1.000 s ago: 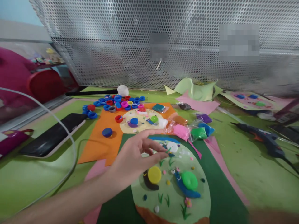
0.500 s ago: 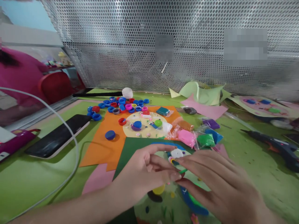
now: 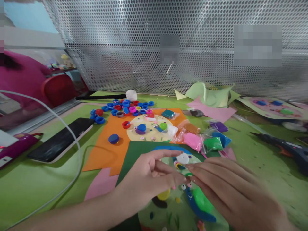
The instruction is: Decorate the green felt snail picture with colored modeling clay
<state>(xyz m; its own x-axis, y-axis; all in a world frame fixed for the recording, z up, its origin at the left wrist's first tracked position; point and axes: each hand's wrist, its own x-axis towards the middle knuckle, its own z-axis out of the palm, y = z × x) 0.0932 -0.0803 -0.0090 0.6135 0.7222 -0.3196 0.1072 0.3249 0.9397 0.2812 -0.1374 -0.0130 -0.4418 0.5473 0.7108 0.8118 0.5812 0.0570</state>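
A thin green strip of clay (image 3: pixel 189 175) shows between the fingertips of both hands. My left hand (image 3: pixel 154 175) pinches at its left end with thumb and fingers, the index finger stretched out above. From the other side, my right hand (image 3: pixel 228 189) holds the strip between thumb and fingers, which partly hide it. Below them lies a dark green sheet (image 3: pixel 131 170) with a pale clay picture on it. The picture has a blue and bright green snail (image 3: pixel 202 200), a yellow shape (image 3: pixel 164 194) and a white round piece (image 3: pixel 183 158).
Beyond lie an orange sheet (image 3: pixel 101 154) with a round clay picture (image 3: pixel 154 136), several bottle caps (image 3: pixel 113 139) and bagged clay (image 3: pixel 192 141). A phone (image 3: pixel 60 141) and white cable (image 3: pixel 78 154) are left. A glue gun (image 3: pixel 286 149) lies right; perforated metal (image 3: pixel 120 64) stands behind.
My right hand has shifted slightly right and down, its thumb drawn back from the picture, so more of the snail shows. My left hand stays nearly in place.
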